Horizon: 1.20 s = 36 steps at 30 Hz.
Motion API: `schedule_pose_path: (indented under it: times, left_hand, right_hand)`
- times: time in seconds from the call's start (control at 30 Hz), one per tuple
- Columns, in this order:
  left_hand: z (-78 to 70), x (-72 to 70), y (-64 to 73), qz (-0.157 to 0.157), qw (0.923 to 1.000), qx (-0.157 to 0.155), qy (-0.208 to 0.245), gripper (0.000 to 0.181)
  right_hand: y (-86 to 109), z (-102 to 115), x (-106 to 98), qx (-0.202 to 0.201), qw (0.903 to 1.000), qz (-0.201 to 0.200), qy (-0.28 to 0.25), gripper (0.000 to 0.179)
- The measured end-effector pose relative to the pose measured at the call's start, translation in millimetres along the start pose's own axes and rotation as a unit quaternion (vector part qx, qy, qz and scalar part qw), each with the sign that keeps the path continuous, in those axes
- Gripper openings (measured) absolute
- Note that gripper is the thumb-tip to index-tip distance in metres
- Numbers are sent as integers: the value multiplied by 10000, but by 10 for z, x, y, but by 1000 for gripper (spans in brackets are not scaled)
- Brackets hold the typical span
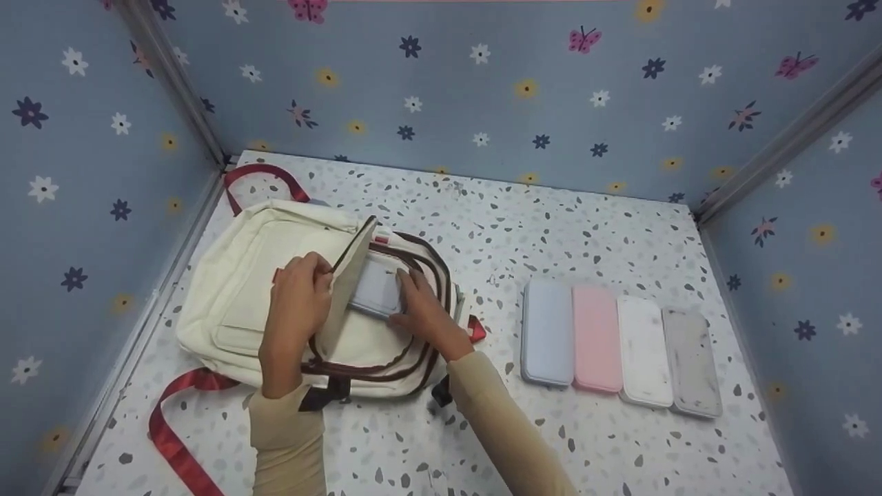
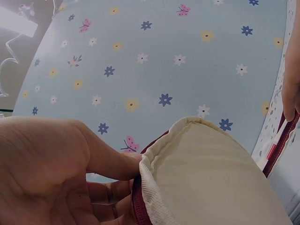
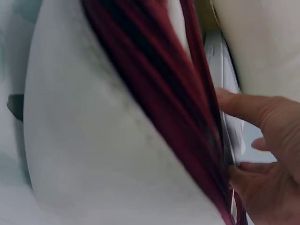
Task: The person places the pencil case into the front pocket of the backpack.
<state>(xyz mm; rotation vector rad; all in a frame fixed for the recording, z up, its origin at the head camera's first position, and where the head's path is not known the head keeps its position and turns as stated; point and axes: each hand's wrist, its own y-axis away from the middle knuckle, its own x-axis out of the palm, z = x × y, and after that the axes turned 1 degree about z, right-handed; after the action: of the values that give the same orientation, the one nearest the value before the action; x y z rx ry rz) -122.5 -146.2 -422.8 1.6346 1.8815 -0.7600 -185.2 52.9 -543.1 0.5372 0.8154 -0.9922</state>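
A cream backpack point(image 1: 262, 255) with dark red trim lies on the speckled tabletop, its front compartment unzipped. My left hand point(image 1: 298, 296) pinches the edge of the front flap point(image 2: 206, 173) between thumb and fingers, holding it up and away from the opening. A pale blue-grey case point(image 1: 375, 284) sits inside the open compartment. My right hand point(image 1: 424, 310) reaches in from the right and grips the near right end of that case, fingers and thumb spread along it. In the right wrist view, the dark red zipper edge point(image 3: 159, 93) covers part of the case.
To the right, several flat boxes lie side by side: a light blue box point(image 1: 548, 332), a pink box point(image 1: 597, 339), a white box point(image 1: 645, 351) and a grey box point(image 1: 692, 362). A red strap point(image 1: 176, 441) trails toward the front. Flower-patterned panels point(image 1: 455, 83) enclose the table.
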Motion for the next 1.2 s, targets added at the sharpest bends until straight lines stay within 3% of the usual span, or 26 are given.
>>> schedule_pose_path:
  times: [0.2,0.3,0.5,0.7,0.8,1.07,1.2]
  left_hand:
    - [12,10,-6,-106,9999,98,17,12]
    - [15,8,-9,-164,9997,174,11,11]
    - [26,14,-15,-190,9996,209,47,11]
    - [39,16,-13,-178,9997,162,69,11]
    - [39,11,-14,-161,9998,141,62,10]
    - [49,10,-13,-92,9999,85,25,11]
    - [51,3,-13,-74,9999,113,45,11]
  right_hand:
    - [93,95,29,312,9985,-428,126,80]
    - [135,163,-5,541,9971,-527,-74,73]
    - [180,223,-65,883,9926,-193,-814,67]
    - [160,205,-3,796,9867,-184,-1402,60]
    - [119,209,52,753,9770,-203,-1985,59]
    - [-2,310,230,898,9333,-121,-3475,61]
    - [-34,388,295,950,9268,-45,-3633,62]
